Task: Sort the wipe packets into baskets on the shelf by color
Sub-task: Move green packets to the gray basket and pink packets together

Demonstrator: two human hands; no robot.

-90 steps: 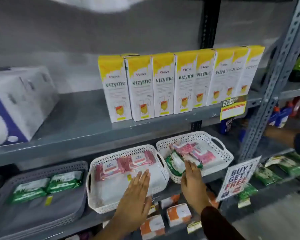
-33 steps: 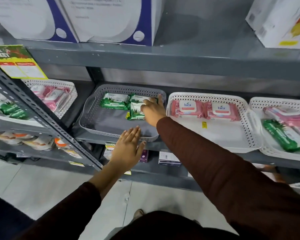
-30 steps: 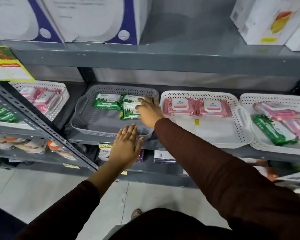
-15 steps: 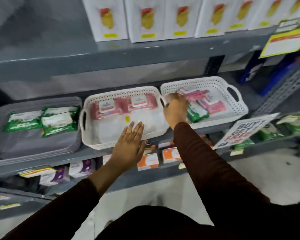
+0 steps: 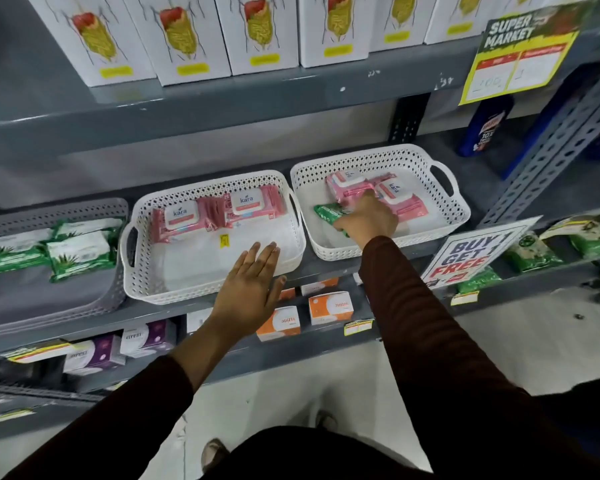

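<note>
Three baskets stand side by side on the grey shelf. The grey basket (image 5: 49, 296) on the left holds three green wipe packets (image 5: 80, 247). The middle white basket (image 5: 208, 292) holds two pink packets (image 5: 181, 220). The right white basket (image 5: 458, 209) holds pink packets (image 5: 395, 195) and one green packet (image 5: 326, 212). My right hand (image 5: 368, 221) is inside the right basket, fingers curled over the green packet's near end and hiding part of it. My left hand (image 5: 250, 285) hovers flat and open over the middle basket's front rim, holding nothing.
White and yellow boxes (image 5: 187, 36) line the shelf above. A "Buy 1 Get 1 Free" sign (image 5: 465, 254) hangs right of the baskets, beside a slotted steel upright (image 5: 551, 143). Orange boxes (image 5: 329, 306) and purple boxes (image 5: 94, 355) sit on the shelf below.
My right hand left the grey basket, where it put down a green packet, and moved right into the right white basket, onto the green packet. My left hand stayed at the shelf front.
</note>
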